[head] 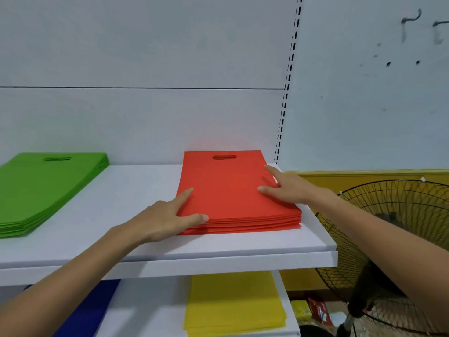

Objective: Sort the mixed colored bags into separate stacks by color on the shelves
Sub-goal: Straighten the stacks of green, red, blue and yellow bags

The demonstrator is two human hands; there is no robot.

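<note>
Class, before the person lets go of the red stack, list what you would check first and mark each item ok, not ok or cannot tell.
1. Red stack one colour only: ok.
2. Its front edges flush: not ok, layers slightly stepped.
3. Left hand and right hand flat against the stack's sides, gripping nothing: ok.
4. Stack fully on the upper shelf: ok.
5. Green stack apart from red: ok.
6. Yellow stack and blue stack below sorted: cannot tell, partly hidden.

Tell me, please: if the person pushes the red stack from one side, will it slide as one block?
Probably not. The red stack is many thin loose sheets, edges already slightly fanned, so upper bags may shear. Both hands, left hand and right hand, flank it, which should steady it.
</note>
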